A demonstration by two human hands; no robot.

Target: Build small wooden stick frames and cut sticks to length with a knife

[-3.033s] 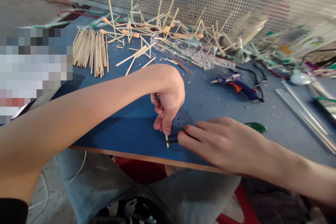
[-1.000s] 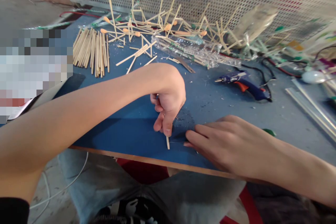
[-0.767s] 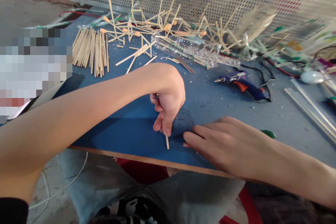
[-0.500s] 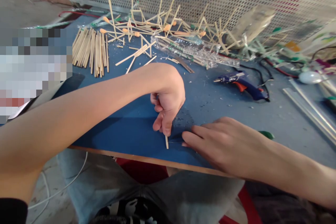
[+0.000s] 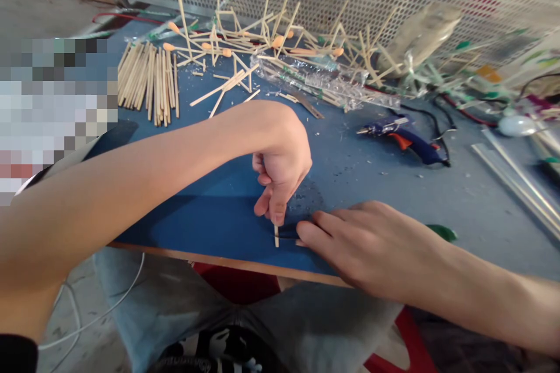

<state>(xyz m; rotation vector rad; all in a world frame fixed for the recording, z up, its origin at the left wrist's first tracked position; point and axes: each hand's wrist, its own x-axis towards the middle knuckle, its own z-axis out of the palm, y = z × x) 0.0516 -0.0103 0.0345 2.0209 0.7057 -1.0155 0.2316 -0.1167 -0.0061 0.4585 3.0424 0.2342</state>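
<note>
My left hand (image 5: 284, 172), wrist bent over, pinches a thin wooden stick (image 5: 276, 238) between thumb and fingers. The stick's lower end pokes out below the thumb, close to the table's front edge. Closed around a thin, dark blade (image 5: 287, 238) is my right hand (image 5: 350, 239), just right of the stick. The blade runs level to the left and crosses the stick's exposed end; its handle, if any, is hidden by the fingers.
On the blue table (image 5: 210, 215) a bundle of wooden sticks (image 5: 149, 81) lies at the left. Glued stick frames (image 5: 236, 41) and clear plastic wrap (image 5: 315, 76) spread along the back. A blue glue gun (image 5: 405, 137) and clear glue sticks (image 5: 516, 186) lie right; a green piece (image 5: 441, 232) is behind my right wrist.
My right hand has shifted slightly left, and the blade now reaches across the stick. My left hand keeps its pinch almost in place.
</note>
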